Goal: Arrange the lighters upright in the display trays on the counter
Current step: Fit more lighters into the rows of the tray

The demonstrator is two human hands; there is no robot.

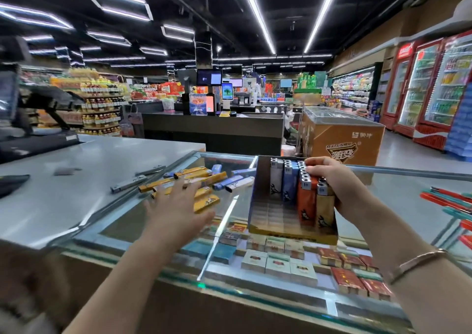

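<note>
A cardboard display tray stands on the glass counter. Several lighters stand upright in its right half: white, blue, orange and gold. My right hand lies on the tops and right side of those upright lighters, fingers curled over them. Left of the tray, a pile of loose yellow, blue and white lighters lies flat on the glass. My left hand hovers over the pile's near edge, fingers spread, holding nothing.
Cigarette packs fill the case under the glass. Red and teal pens lie at the right edge. A grey counter with a till stand sits to the left. A freezer chest and drink fridges stand beyond.
</note>
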